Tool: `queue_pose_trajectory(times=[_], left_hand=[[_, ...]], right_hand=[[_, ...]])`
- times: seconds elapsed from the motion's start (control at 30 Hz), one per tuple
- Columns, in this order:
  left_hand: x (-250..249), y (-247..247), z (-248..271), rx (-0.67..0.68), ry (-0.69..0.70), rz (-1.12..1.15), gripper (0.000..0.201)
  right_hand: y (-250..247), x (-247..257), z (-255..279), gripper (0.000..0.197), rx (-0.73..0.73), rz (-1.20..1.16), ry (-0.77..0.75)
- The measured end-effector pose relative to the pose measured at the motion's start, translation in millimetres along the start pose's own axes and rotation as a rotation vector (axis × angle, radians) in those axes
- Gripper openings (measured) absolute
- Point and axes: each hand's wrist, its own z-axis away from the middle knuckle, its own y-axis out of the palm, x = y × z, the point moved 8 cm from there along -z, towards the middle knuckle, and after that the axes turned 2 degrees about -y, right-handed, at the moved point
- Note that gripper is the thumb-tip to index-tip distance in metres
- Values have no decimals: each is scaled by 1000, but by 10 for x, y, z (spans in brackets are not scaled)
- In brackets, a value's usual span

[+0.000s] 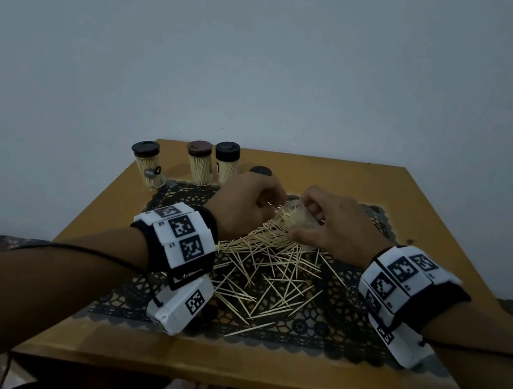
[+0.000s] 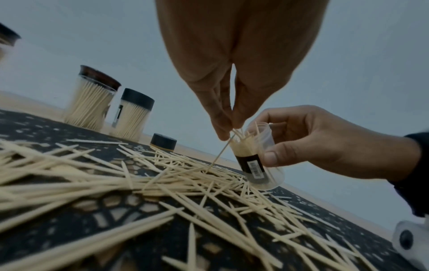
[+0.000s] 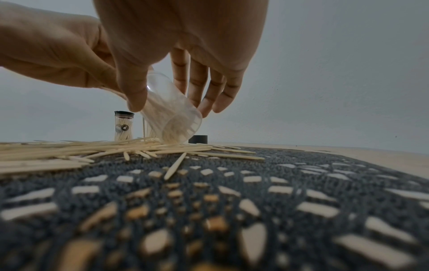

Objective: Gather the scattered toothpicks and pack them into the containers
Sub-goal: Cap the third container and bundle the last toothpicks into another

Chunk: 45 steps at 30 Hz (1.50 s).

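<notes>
Many pale wooden toothpicks (image 1: 270, 265) (image 2: 139, 183) (image 3: 69, 152) lie scattered on a black lace mat (image 1: 327, 330). My right hand (image 1: 328, 227) (image 2: 313, 143) (image 3: 162, 73) grips a clear, tilted container (image 1: 301, 223) (image 2: 257, 159) (image 3: 171, 121), partly filled, its base on the pile. My left hand (image 1: 246, 206) (image 2: 227, 126) pinches a small bunch of toothpicks at the container's open mouth; one toothpick hangs down outside it.
Three capped, filled containers (image 1: 148, 168) (image 1: 200, 164) (image 1: 226, 163) stand at the table's back left. A loose black cap (image 1: 261, 170) (image 2: 163, 144) (image 3: 198, 139) lies behind my hands. The wooden table (image 1: 252, 365) has bare edges around the mat.
</notes>
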Motion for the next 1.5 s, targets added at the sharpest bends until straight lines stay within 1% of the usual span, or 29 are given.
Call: queue_pose_trajectory(times=[0.1,0.17,0.27,0.33,0.4,0.43,0.5,0.53,0.6,0.67,0.7,0.77,0.83,0.87,0.93,1.0,1.13,1.2,1.3,1.5], left_hand=[[-19,-18,-13,-33,34,-57,12],[-20,23,-9,3,43,-19,9],[6,88,14,59,19,46,9],[49,67,22,40,-7,85,11],[121,5,24,3,-37,75,12],[182,-23,19,-5,-58,49,12],[337,-56,7,14,-113,-33,14],[410,-53,4,43,-136,-92,15],[520,-9,15,146,-169,-237,18],[590,73,55,277,-193,-352,30],[636,126,82,346,-213,-384,43],[765,240,134,472,-272,-394,75],[861,351,177,564,-320,-400,103],[879,395,197,596,-331,-416,112],[872,449,207,620,-330,-444,117],[815,454,175,583,-299,-433,111],[651,361,73,409,-159,-412,76],[597,325,62,364,-133,-388,66],[544,299,66,353,-112,-387,56],[460,305,71,358,-40,-392,37]], right_hand=[[12,3,4,45,-4,3,-23],[13,-11,-7,45,-11,21,-35],[25,-36,-30,43,-18,65,-62],[43,-72,-41,45,-18,89,-47],[53,-111,-44,50,3,130,16],[63,-132,-43,50,19,156,41],[65,-151,-41,41,31,193,61],[60,-156,-36,37,34,203,68],[66,-162,-33,35,46,212,73],[68,-164,-32,36,52,208,85],[66,-164,-28,36,56,209,97],[71,-167,-27,37,65,214,103],[68,-182,-24,37,63,203,116],[66,-191,-24,36,59,197,118],[64,-209,-27,34,52,189,120],[65,-229,-26,34,49,178,131],[53,-259,-23,35,27,151,147],[48,-279,-28,35,17,164,150],[57,-307,-38,36,19,208,153],[68,-275,-29,36,41,220,139]])
